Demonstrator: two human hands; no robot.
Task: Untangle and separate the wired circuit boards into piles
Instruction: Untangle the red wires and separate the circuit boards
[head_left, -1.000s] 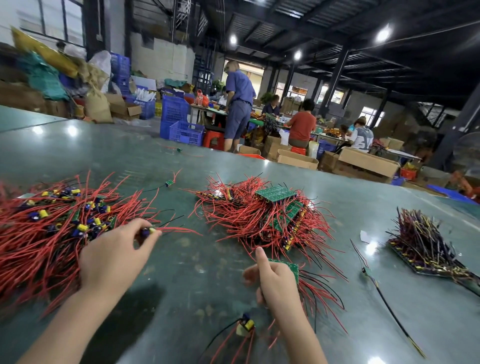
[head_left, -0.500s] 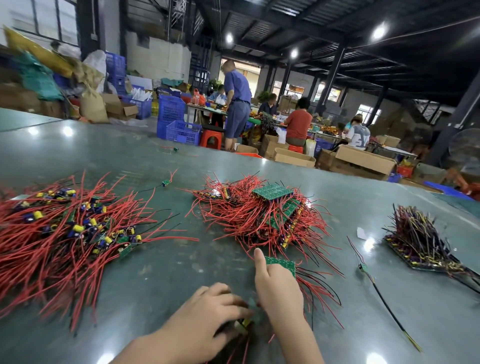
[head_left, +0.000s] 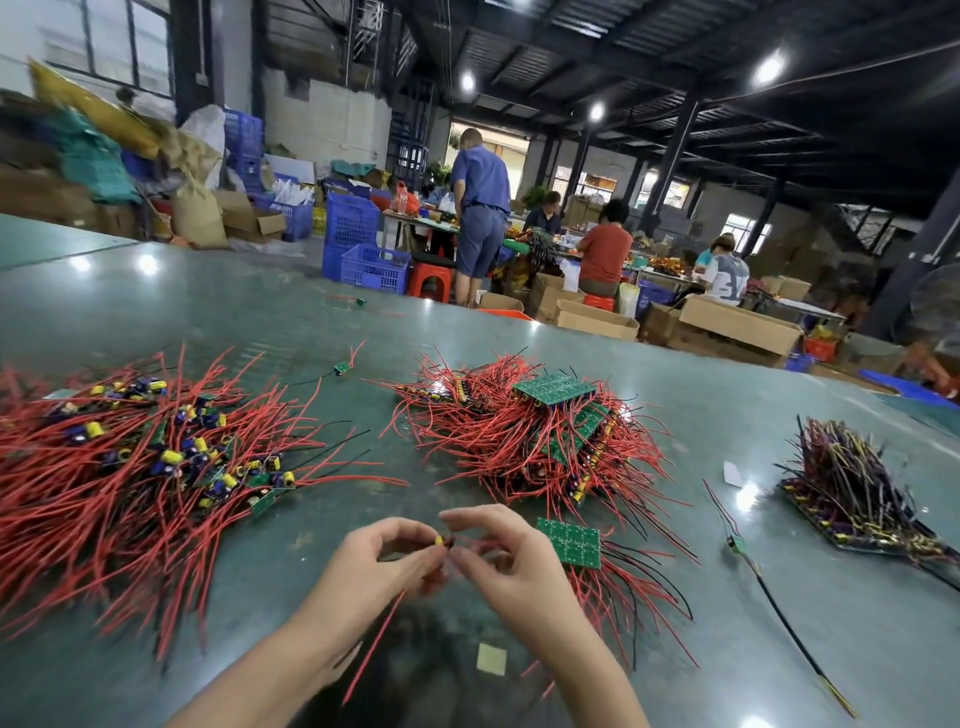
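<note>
While both hands pinch one small wired board (head_left: 444, 541) above the tabletop (head_left: 675, 649), left hand (head_left: 371, 569) and right hand (head_left: 506, 564) fingers seemingly pull it apart.

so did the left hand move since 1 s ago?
Yes. The left hand left the red-wire pile on the left and came right to meet the right hand; both now pinch a small wired part.

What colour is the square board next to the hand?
Green, with a grid of tiny dots; the circuit board shows best in the head view.
</note>
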